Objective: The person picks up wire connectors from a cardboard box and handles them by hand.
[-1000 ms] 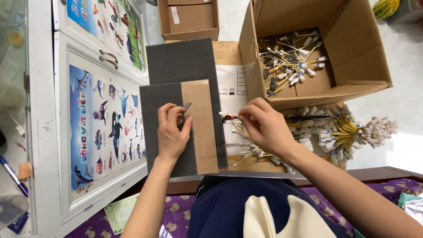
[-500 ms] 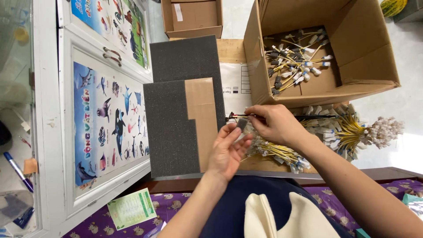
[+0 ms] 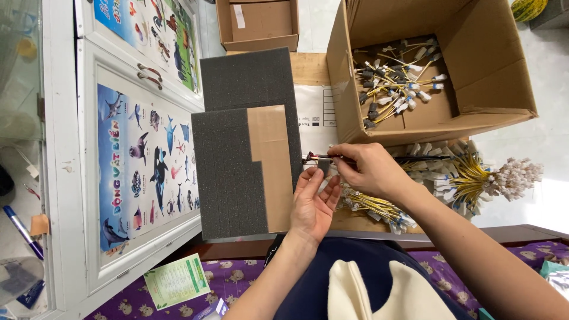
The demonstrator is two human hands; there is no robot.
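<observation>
The right hand (image 3: pixel 370 172) is closed around a thin dark cable (image 3: pixel 317 158), gripping it between thumb and fingers just to the right of the grey foam sheet (image 3: pixel 228 172). The end of the cable, with small red and light parts, points toward the foam and stops just beside its taped edge. The left hand (image 3: pixel 314 204) is below the cable, palm turned up, and its fingertips pinch a small grey piece (image 3: pixel 324 166) that touches the cable; what this piece is I cannot tell well, maybe tape or a small sleeve.

The foam sheet lies flat on the bench (image 3: pixel 308 68), and a strip of brown tape (image 3: pixel 269 166) runs down its right side. A second foam sheet (image 3: pixel 246 77) lies partly under it, on the far side. To the right of the foam, behind the right hand, there is a bundle of yellow cables with white connectors (image 3: pixel 474 178). Farther from the foam, up and to the right, an open cardboard box (image 3: pixel 474 95) holds more cables of this kind. A smaller cardboard box (image 3: pixel 258 24) stands beyond the second foam sheet.
</observation>
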